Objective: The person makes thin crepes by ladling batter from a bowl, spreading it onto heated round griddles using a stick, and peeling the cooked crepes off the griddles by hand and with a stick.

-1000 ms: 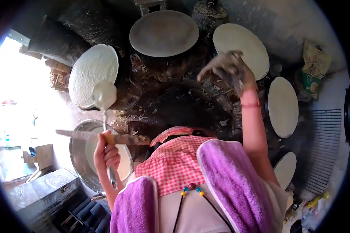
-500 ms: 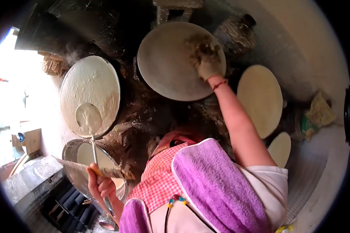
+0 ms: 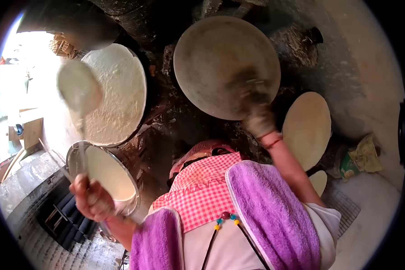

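Note:
My left hand [image 3: 93, 199] is closed around the handle of a ladle [image 3: 79, 87], its batter-coated bowl raised in front of the left griddle. A thin flat blade [image 3: 54, 155], likely a scraper seen edge-on, sticks out from the same hand. My right hand [image 3: 258, 120] wears a pale glove and presses a dark, motion-blurred wad [image 3: 247, 92] against the bare round griddle [image 3: 220, 54]. Its fingers are partly hidden by blur. Pale batter covers the left griddle [image 3: 117, 94]. Below it stands a metal bucket [image 3: 136, 184] of batter [image 3: 112, 173].
Two round pale sheets, a large one [image 3: 307, 130] and a smaller one [image 3: 318, 182], lie at the right. A green and yellow bag [image 3: 362, 157] sits beyond them. Dark cylinders [image 3: 72, 222] fill a recess at lower left. A flaky-coated pot-like object [image 3: 297, 45] stands behind the bare griddle.
My left hand has lifted the ladle off the batter-covered griddle, up and to the left. My right hand has drawn the dark wad toward the near edge of the bare griddle. The view has shifted.

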Available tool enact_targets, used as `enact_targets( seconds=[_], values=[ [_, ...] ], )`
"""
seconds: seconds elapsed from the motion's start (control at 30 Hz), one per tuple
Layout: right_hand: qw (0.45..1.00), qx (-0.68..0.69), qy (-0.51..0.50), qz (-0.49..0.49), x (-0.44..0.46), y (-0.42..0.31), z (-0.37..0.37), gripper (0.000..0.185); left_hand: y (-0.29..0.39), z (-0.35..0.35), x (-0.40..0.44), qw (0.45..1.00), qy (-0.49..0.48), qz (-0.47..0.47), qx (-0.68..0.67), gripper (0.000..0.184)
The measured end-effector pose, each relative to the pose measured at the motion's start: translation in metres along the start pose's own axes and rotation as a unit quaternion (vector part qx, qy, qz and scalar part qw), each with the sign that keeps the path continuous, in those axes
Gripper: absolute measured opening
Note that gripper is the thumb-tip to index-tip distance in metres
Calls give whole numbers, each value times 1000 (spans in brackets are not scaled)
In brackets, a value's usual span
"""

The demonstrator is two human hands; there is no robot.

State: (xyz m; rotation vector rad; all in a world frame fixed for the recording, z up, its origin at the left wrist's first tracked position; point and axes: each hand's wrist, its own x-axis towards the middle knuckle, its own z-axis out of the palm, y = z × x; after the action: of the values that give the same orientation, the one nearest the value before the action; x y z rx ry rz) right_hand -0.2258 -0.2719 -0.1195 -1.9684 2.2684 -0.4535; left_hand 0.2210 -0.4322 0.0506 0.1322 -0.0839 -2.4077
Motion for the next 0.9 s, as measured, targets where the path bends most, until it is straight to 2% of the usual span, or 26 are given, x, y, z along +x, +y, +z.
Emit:
enact_targets(
  seconds=[0.07,0.1,0.13,0.17,0.2,0.23,0.27,0.3,0.37,0.4,0.43,0.47,0.5,0.6,0.63,0.7,0.73,0.8,0.83,0.87,0.9],
  values=[
    [964,-197,130,119,18,80,6,50,2,1,8,989,-99,43,103,30],
    [961,-220,68,154,52,104,8,49,-1,2,7,988,-98,47,107,30],
    [952,-241,11,186,97,127,7,49,-5,2,6,981,-40,93,163,29],
    [981,-96,52,158,146,135,10,45,-9,1,8,966,20,138,216,28],
    [989,-60,25,131,188,120,21,41,-11,6,11,978,71,110,163,30],
    [994,-22,-4,105,230,105,32,38,-8,12,17,996,77,42,-10,33],
    [995,-35,87,39,250,72,56,36,-9,9,25,994,89,35,-59,35],
    [991,-116,-60,24,257,9,54,37,-9,4,32,988,102,27,-109,36],
    [990,-94,-55,-92,203,-76,34,44,-6,-6,31,983,141,33,-115,37],
    [978,7,97,-186,164,-101,26,49,-5,-11,29,984,138,35,-108,37],
    [983,-55,0,-176,121,-106,36,60,-4,-13,26,985,136,37,-103,38],
    [986,25,-51,-158,88,-109,4,67,-2,-13,22,984,139,33,-107,38],
    [990,54,-73,-104,44,-94,4,73,-1,-13,19,985,128,35,-109,38],
    [999,-32,-11,39,-8,-20,-17,68,3,-14,9,986,117,40,-109,39],
    [993,-109,21,50,-10,23,-7,64,3,-12,5,986,122,42,-106,40],
    [967,-174,88,162,54,84,3,59,1,-11,1,986,122,44,-104,41],
    [950,-158,4,268,101,115,11,56,-1,-10,-2,985,120,48,-116,41],
    [992,-17,32,121,187,119,17,45,-8,-9,-4,983,109,59,-136,43],
    [996,-26,54,65,223,106,32,41,-10,-9,-1,984,108,63,-131,43],
    [992,72,74,79,249,72,57,37,-12,-8,-2,982,112,64,-135,43],
    [987,-48,146,-40,263,34,70,42,-16,-6,-6,981,118,66,-141,43]
  ],
)
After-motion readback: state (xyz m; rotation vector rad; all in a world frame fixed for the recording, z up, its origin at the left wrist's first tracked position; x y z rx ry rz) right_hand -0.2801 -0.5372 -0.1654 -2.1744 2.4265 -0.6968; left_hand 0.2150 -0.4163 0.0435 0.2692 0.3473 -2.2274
